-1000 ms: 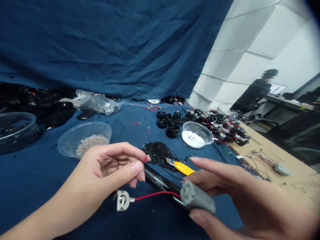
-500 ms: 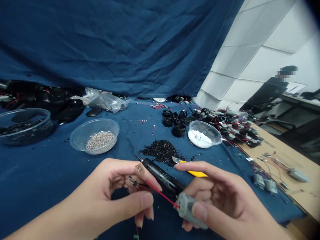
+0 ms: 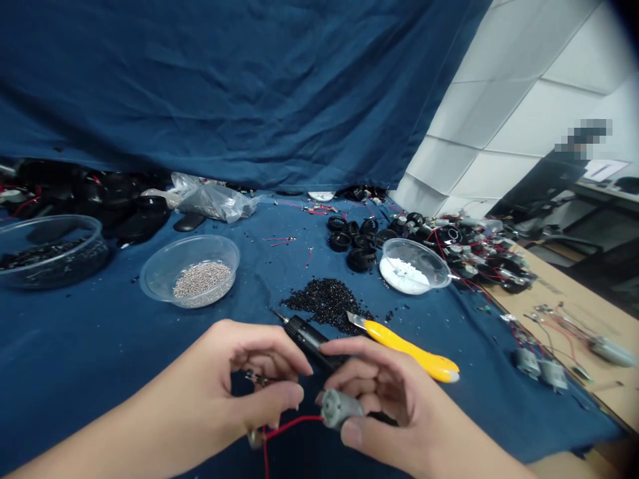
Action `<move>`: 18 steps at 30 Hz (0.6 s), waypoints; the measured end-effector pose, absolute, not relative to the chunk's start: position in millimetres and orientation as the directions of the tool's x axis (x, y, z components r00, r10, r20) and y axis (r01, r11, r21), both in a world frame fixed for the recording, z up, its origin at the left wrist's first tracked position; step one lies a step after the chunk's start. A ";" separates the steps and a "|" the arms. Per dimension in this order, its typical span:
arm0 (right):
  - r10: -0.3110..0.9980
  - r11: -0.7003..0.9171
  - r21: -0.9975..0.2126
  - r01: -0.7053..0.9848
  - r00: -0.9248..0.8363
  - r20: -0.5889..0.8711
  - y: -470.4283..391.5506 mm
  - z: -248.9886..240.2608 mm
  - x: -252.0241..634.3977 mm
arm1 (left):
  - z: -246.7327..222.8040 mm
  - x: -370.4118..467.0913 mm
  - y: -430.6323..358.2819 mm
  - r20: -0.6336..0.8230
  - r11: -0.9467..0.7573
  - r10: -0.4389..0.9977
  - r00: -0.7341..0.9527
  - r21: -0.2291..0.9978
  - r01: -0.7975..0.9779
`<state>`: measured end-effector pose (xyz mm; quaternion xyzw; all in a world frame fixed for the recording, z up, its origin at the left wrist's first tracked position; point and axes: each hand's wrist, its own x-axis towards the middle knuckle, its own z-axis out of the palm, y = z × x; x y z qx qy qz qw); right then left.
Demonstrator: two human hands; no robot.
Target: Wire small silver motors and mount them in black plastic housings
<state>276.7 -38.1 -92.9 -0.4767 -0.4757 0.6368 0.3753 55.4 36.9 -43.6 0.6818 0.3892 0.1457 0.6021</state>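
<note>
A small grey motor is held between the thumb and fingers of my right hand. From it a red wire runs left to a small part under my left hand. The curled fingers of my left hand are around a small dark component with metal pins. Beyond both hands lies a black pen-shaped screwdriver, partly hidden by my right hand. A yellow utility knife rests on the cloth behind my right hand, its blade beside a heap of black screws.
Clear bowls hold silver bits, white material and dark parts. Black round caps and a wired pile lie at the back right. Two motors sit near the right edge. A person is beyond.
The motor and my right hand have moved left, closer to my left hand, uncovering the yellow knife. The red wire now hangs lower, and its small end part has dropped below my left fingers.
</note>
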 end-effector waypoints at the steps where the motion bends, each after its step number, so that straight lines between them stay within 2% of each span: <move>1: 0.935 -0.233 -0.972 0.013 -0.272 -0.228 -38.0 -93.1 276.3 | -41.8 59.0 36.0 -0.279 0.021 0.711 0.645 0.926 0.377; 4: 0.941 -0.080 -0.986 0.148 -0.314 -0.124 -35.7 -83.5 274.5 | -36.6 70.3 31.4 -0.269 -0.040 0.710 0.651 0.907 0.419; 7: 0.929 0.035 -0.951 0.308 -0.361 -0.083 -33.0 -68.6 272.3 | -30.0 78.1 28.5 -0.243 -0.106 0.684 0.688 0.900 0.424; 10: 0.939 0.120 -0.909 0.400 -0.344 -0.028 -34.4 -69.5 274.7 | -16.7 82.4 33.9 -0.219 -0.179 0.639 0.737 0.890 0.419; 11: 0.950 0.168 -0.888 0.428 -0.312 0.030 -35.8 -74.6 277.4 | -11.2 84.7 38.4 -0.209 -0.201 0.602 0.771 0.895 0.399; 13: 0.944 0.328 -0.806 0.492 -0.204 0.260 -39.5 -87.5 285.7 | -2.2 94.0 51.8 -0.169 -0.242 0.497 0.851 0.915 0.323; 15: 0.854 0.447 -0.674 0.588 -0.059 0.516 -44.3 -96.5 296.4 | -1.5 112.8 71.2 -0.111 -0.314 0.424 0.899 0.913 0.261; 16: 0.812 0.447 -0.627 0.638 0.004 0.583 -47.2 -97.5 301.8 | -5.9 125.8 82.9 -0.088 -0.380 0.434 0.897 0.885 0.270; 17: 0.786 0.429 -0.605 0.671 0.053 0.616 -50.8 -96.2 306.5 | -13.6 140.8 95.6 -0.002 -0.521 0.501 0.865 0.798 0.304; 18: 0.784 0.405 -0.608 0.683 0.083 0.615 -54.8 -93.0 310.3 | -24.2 157.0 108.9 0.121 -0.674 0.564 0.817 0.638 0.371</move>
